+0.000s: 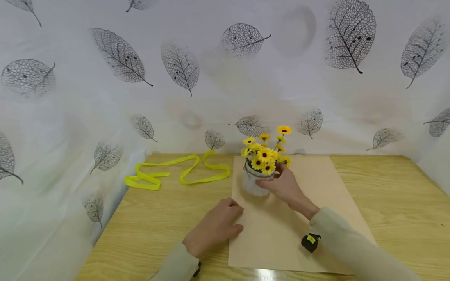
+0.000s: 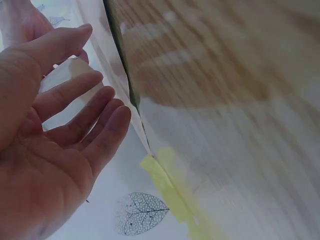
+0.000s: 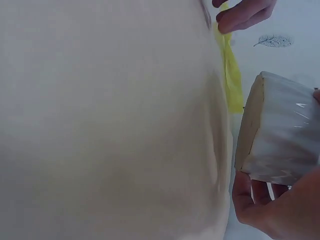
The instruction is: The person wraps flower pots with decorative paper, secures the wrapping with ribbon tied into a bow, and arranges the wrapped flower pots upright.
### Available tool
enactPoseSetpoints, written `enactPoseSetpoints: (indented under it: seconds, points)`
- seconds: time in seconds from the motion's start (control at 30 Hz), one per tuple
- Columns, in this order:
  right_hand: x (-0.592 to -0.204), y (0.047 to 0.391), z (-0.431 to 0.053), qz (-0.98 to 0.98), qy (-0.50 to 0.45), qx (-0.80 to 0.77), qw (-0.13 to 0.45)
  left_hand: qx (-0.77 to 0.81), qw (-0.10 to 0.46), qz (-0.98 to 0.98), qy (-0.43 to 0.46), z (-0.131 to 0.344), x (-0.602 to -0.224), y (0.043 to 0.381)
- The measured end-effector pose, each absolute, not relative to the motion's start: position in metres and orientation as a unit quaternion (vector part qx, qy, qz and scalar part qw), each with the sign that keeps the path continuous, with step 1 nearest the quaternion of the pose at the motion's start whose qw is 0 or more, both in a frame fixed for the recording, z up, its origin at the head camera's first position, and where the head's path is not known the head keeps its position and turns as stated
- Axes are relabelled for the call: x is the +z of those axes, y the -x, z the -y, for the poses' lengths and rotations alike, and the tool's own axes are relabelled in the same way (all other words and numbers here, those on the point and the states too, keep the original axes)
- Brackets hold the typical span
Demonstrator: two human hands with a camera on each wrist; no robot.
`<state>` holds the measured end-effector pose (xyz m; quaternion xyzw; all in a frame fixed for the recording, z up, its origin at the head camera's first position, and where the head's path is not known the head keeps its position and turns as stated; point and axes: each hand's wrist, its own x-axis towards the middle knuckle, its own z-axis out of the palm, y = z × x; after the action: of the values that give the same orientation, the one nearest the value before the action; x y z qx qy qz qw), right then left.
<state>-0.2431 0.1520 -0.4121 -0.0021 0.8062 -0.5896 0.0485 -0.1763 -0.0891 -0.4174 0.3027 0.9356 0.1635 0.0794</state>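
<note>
While in the grip of the right hand (image 1: 287,189), flower pot (image 1: 251,183) beyond the left hand (image 1: 218,222) (fingers relaxed, apart).

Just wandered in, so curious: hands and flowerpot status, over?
Right hand grips flowerpot above brown paper. Left hand empty, at paper's left edge. Yellow ribbon off left, clear of flowerpot.

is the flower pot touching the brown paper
Apart: the right wrist view shows the flower pot, underside visible, with a pale gap between it and the brown paper.
</note>
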Motion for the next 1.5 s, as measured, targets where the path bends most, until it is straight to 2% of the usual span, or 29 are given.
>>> enactPoseSetpoints:
  seconds: [0.3,1.07,1.5]
  points:
    - [-0.413,0.237,-0.152,-0.839,0.022,-0.542,0.031,0.161,0.102,-0.940,-0.284,0.099,-0.418,0.168]
    - [-0.427,0.235,-0.168,-0.867,0.023,-0.497,0.022,0.172,0.103,-0.940,-0.278,0.107,-0.417,0.169]
    - [-0.421,0.223,-0.179,-0.859,0.028,-0.505,0.077,0.179,0.093,-0.939,-0.277,0.111,-0.417,0.170]
